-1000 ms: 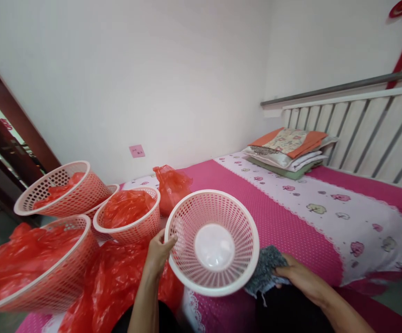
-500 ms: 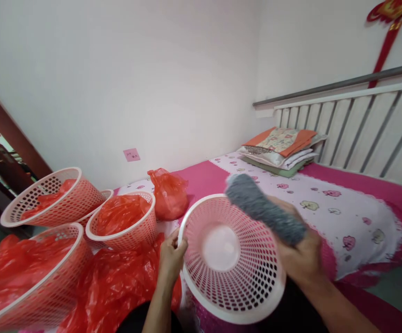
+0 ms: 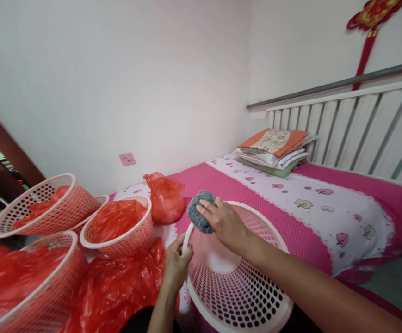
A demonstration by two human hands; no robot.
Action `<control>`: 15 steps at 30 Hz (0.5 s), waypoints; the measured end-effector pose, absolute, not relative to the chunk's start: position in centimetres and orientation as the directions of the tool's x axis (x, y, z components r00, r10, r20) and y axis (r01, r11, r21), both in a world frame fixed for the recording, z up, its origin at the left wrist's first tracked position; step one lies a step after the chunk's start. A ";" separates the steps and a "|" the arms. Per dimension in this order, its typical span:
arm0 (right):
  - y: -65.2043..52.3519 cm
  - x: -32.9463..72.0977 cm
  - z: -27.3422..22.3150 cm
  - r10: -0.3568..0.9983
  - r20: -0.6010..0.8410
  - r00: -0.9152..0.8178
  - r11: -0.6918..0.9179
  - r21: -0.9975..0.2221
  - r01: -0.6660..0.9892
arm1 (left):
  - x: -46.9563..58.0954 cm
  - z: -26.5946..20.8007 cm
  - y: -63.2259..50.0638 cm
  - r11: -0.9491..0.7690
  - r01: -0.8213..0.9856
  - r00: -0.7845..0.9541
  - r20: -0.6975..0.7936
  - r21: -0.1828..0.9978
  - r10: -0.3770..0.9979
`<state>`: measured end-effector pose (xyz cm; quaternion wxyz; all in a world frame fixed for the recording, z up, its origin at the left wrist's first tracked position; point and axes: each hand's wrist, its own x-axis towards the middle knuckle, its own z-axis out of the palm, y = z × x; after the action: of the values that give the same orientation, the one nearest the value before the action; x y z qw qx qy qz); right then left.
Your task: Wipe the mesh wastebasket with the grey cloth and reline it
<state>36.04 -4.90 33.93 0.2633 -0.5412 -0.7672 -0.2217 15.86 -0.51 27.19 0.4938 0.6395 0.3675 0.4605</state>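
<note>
My left hand [image 3: 178,261] grips the left rim of a pink perforated plastic basket [image 3: 237,296], thumb over the edge. The basket is tilted with its mouth toward me, and its pale solid bottom shows inside. In my right hand [image 3: 226,224] is a folded grey cloth [image 3: 201,212], pressed at the basket's upper left rim. My right forearm crosses over the basket mouth and hides part of it.
Several similar baskets with red plastic bags stand at left, one basket [image 3: 117,247] nearest. Crumpled red bags [image 3: 117,286] lie beside them. A tied red bag [image 3: 166,199] sits by the wall. Folded bedding [image 3: 273,148] rests on the bed [image 3: 312,236] near a white headboard [image 3: 360,125].
My right hand has brought the grey cloth from the basket's right side across to its upper left rim. My left hand keeps its hold, and the view has shifted slightly.
</note>
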 end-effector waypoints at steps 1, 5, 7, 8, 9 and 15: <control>-4.6 36.9 34.1 0.732 0.640 -0.232 0.270 0.040 0.962 | 15.8 27.2 -0.5 -0.232 0.015 0.289 0.218 0.973 0.932; -3.9 40.0 34.1 0.784 0.620 -0.024 0.087 -0.071 0.994 | 15.5 27.1 0.1 -0.210 0.008 0.245 0.202 0.978 0.948; -4.2 41.6 34.0 0.805 0.585 0.102 -0.007 -0.163 0.987 | 15.2 27.0 0.6 -0.203 0.041 0.200 0.190 0.978 0.961; -4.4 42.4 33.9 0.810 0.562 0.167 -0.054 -0.212 0.976 | 15.0 26.9 0.9 -0.200 0.068 0.167 0.186 0.977 0.968; -4.8 43.2 33.8 0.811 0.537 0.231 -0.103 -0.258 0.961 | 14.8 26.8 1.2 -0.194 0.103 0.135 0.179 0.976 0.974; -5.9 48.4 28.5 0.794 0.369 0.483 -0.172 -0.626 0.761 | 13.0 26.5 2.1 -0.079 0.246 0.129 0.049 0.966 0.991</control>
<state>48.44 -5.88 28.55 0.3951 -0.7651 -0.5081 0.0209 12.97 2.07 26.45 0.4459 0.6045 0.5113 0.4175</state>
